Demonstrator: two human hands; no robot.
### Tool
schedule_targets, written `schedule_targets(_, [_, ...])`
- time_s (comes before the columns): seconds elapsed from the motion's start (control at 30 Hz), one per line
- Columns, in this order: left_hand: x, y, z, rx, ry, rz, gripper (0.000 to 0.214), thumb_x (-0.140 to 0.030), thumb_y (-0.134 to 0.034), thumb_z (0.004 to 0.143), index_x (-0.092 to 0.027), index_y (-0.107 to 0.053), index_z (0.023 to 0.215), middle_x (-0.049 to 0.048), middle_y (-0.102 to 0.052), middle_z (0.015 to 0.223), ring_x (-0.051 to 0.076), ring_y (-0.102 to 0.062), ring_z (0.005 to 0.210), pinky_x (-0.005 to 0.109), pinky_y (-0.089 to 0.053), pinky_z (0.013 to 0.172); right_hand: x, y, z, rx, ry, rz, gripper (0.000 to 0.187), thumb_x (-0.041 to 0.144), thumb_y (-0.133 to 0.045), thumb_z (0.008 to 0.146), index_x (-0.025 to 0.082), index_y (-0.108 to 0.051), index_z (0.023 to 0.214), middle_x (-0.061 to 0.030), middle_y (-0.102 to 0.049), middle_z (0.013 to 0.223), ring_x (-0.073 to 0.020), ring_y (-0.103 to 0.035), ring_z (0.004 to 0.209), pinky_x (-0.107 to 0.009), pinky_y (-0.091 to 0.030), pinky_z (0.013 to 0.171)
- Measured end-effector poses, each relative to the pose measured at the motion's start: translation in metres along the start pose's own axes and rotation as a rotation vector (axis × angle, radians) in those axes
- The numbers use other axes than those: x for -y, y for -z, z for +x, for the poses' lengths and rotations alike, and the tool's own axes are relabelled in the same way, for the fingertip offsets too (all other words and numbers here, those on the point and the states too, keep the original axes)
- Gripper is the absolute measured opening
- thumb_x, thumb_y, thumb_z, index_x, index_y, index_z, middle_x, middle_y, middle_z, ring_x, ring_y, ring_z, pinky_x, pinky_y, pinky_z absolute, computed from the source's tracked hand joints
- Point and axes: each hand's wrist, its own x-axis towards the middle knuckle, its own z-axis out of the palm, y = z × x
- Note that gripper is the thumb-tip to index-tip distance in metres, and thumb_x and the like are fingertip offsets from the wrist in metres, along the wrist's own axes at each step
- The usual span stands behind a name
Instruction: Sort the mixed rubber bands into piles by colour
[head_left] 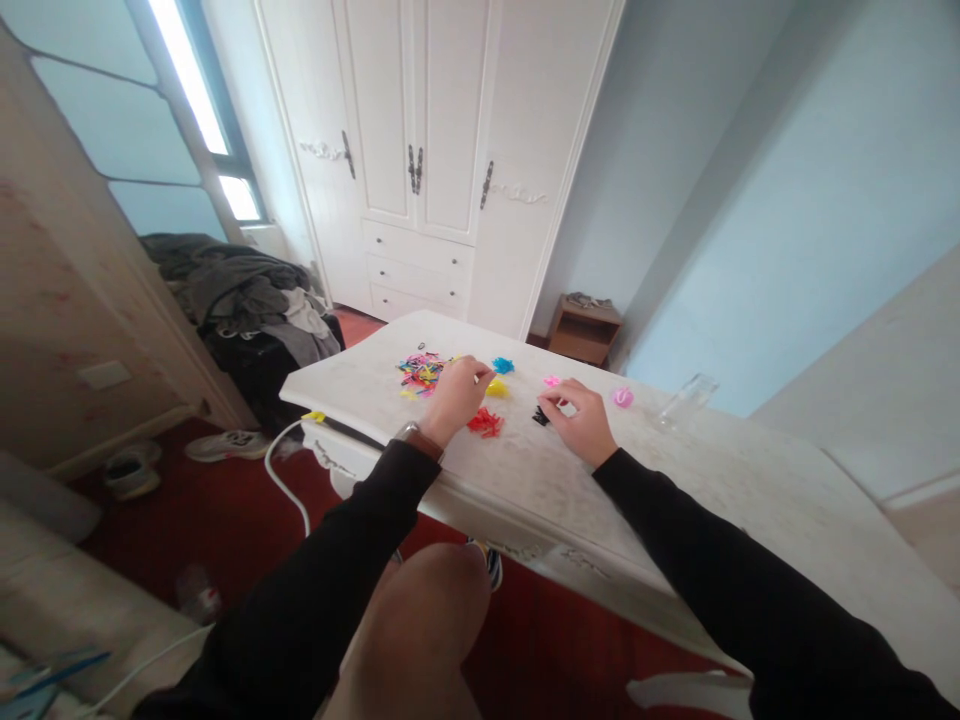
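Note:
My left hand point(461, 392), with a watch on the wrist, hovers between a mixed heap of small coloured pieces point(417, 372) and a little yellow pile point(497, 388). Its thumb and forefinger are pinched together; what they hold, if anything, is too small to make out. My right hand point(585, 422) is likewise pinched, just above a small black pile point(540, 415). Anything in those fingertips cannot be made out. A red pile point(486, 423) lies between the hands, with a blue pile point(502, 366) behind it. Some pink pieces point(553, 381) show beyond my right hand.
Right of my right hand are a round pink item point(622, 398) and a clear container lying on its side point(688, 400). A white cable point(281, 455) hangs off the left edge of the white table point(585, 495). Clothes point(240, 290) are heaped at left.

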Motion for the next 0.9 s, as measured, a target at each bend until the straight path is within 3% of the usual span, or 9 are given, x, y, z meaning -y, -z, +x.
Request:
schedule_targets(0.2, [0.011, -0.016, 0.010, 0.115, -0.059, 0.246, 0.034, -0.021, -0.052, 0.098, -0.015, -0.077, 0.077, 0.0105, -0.067, 0.088, 0.022, -0.063, 0.089, 0.033, -0.047, 0.086, 0.000, 0.000, -0.001, 0.006, 0.015, -0.001, 0.018, 0.021, -0.064, 0.090, 0.022, -0.069, 0.073, -0.0019, -0.069, 0.069, -0.0188, -0.060, 0.069, -0.036, -0.051, 0.074])
schedule_targets(0.3, [0.009, -0.016, 0.008, 0.131, -0.046, 0.335, 0.038, -0.026, -0.047, 0.102, -0.016, -0.076, 0.080, 0.0109, -0.068, 0.092, 0.022, -0.064, 0.089, 0.033, -0.047, 0.086, 0.000, 0.000, -0.001, 0.016, 0.025, -0.002, 0.020, 0.021, -0.063, 0.091, 0.022, -0.068, 0.071, -0.0015, -0.069, 0.069, -0.0185, -0.060, 0.068, -0.037, -0.050, 0.075])
schedule_targets(0.43, [0.015, 0.002, 0.008, 0.044, 0.016, 0.426, 0.038, -0.027, -0.045, 0.102, -0.017, -0.076, 0.083, 0.0115, -0.071, 0.096, 0.024, -0.065, 0.095, 0.037, -0.047, 0.088, 0.001, 0.000, -0.001, 0.018, 0.028, -0.005, 0.021, 0.020, -0.063, 0.090, 0.022, -0.067, 0.070, -0.0013, -0.068, 0.067, -0.0184, -0.059, 0.067, -0.037, -0.050, 0.074])
schedule_targets(0.53, [0.033, 0.024, 0.008, -0.053, 0.158, 0.500, 0.027, -0.023, -0.051, 0.095, -0.018, -0.076, 0.088, 0.0117, -0.072, 0.102, 0.029, -0.063, 0.107, 0.041, -0.045, 0.093, 0.001, 0.000, -0.002, 0.018, 0.013, -0.002, 0.020, 0.019, -0.063, 0.090, 0.022, -0.068, 0.071, -0.0018, -0.068, 0.068, -0.0186, -0.060, 0.068, -0.036, -0.049, 0.072])
schedule_targets(0.63, [0.052, 0.040, 0.004, -0.071, 0.276, 0.527, 0.021, -0.027, -0.058, 0.091, -0.019, -0.077, 0.095, 0.0136, -0.072, 0.110, 0.033, -0.061, 0.115, 0.046, -0.045, 0.096, 0.001, 0.000, -0.003, 0.021, -0.009, 0.010, 0.018, 0.019, -0.064, 0.089, 0.021, -0.069, 0.072, -0.0027, -0.069, 0.070, -0.0190, -0.060, 0.070, -0.035, -0.049, 0.069])
schedule_targets(0.77, [0.061, 0.045, -0.001, -0.026, 0.328, 0.530, 0.016, -0.024, -0.061, 0.086, -0.019, -0.075, 0.092, 0.0141, -0.070, 0.109, 0.034, -0.060, 0.116, 0.048, -0.043, 0.099, 0.002, -0.001, -0.004, 0.038, -0.015, 0.010, 0.016, 0.018, -0.064, 0.088, 0.021, -0.070, 0.073, -0.0025, -0.069, 0.069, -0.0187, -0.061, 0.069, -0.034, -0.049, 0.069])
schedule_targets(0.9, [0.059, 0.044, -0.003, -0.035, 0.314, 0.481, 0.017, -0.019, -0.056, 0.090, -0.020, -0.073, 0.089, 0.0130, -0.070, 0.106, 0.033, -0.059, 0.116, 0.048, -0.043, 0.100, 0.002, -0.001, -0.004, 0.030, -0.022, 0.016, 0.016, 0.018, -0.064, 0.087, 0.021, -0.070, 0.073, -0.0024, -0.069, 0.069, -0.0186, -0.061, 0.068, -0.034, -0.049, 0.068])
